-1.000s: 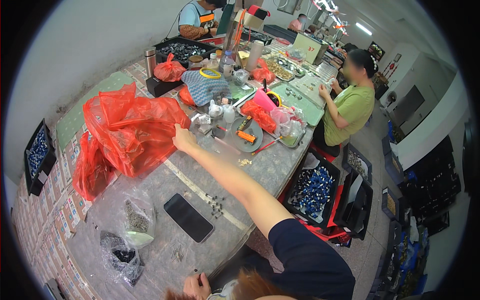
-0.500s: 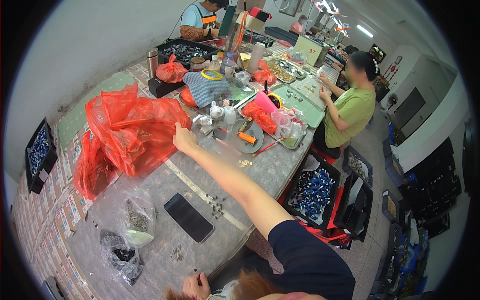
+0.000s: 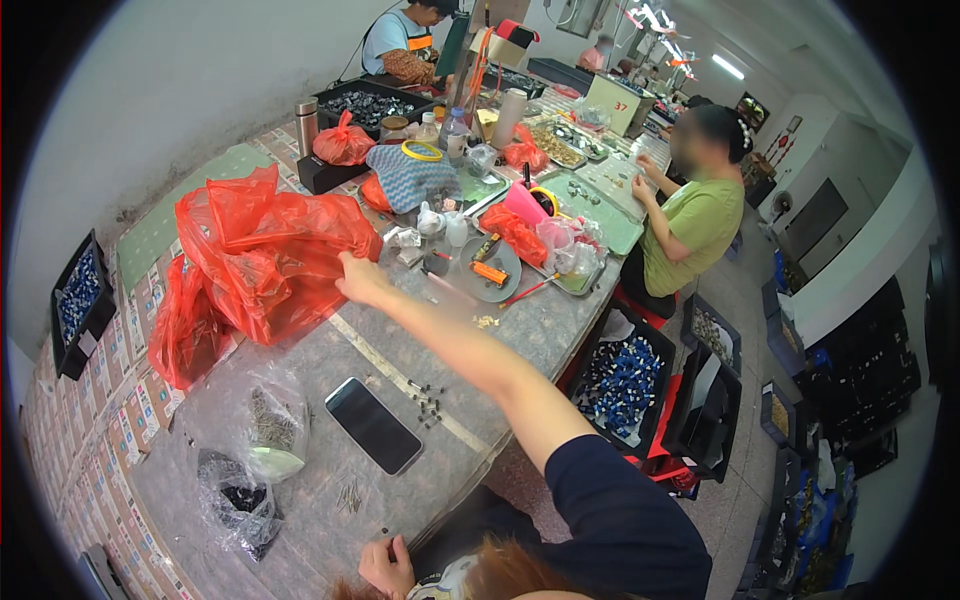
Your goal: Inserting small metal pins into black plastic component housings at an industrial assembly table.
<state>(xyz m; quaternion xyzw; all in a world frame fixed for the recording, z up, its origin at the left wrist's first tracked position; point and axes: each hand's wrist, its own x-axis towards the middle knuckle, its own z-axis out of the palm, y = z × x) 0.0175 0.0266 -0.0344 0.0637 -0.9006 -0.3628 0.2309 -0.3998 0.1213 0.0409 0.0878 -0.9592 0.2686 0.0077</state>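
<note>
Red plastic bag (image 3: 275,255): lying large, crumpled and translucent on the far left part of the table (image 3: 315,530), partly over the grey top, partly over the patterned covering; spilling on its left into a lower red bundle.
Right hand (image 3: 362,280): stretched far out across the table, fingertips at the right edge of the red plastic bag; too small at this range to tell whether clenched on the film or merely touching.
Left hand (image 3: 386,567): half curled at the near table edge, below the phone; cannot tell whether grasping anything.
Phone (image 3: 373,425): lying flat, dark screen up, between the two hands.
Clear bags: one with greyish thin pieces (image 3: 272,425), one with black pieces (image 3: 243,497), side by side left of the phone.
Dark studs (image 3: 429,405): scattered just right of the phone, by a pale strip.
Thin pins (image 3: 349,497): in a small loose heap below the phone.
Round grey plate (image 3: 505,258): standing beyond the right forearm, bearing an orange tool (image 3: 489,272).
Blue checked cloth (image 3: 395,178): heaped beyond the red plastic bag, topped by a yellow ring (image 3: 422,150).
Black crate (image 3: 655,345): placed low beside the table's right edge, filled with blue and white pieces.
Co-worker in green (image 3: 695,225): seated along the right side, both hands raised over the table.
</note>
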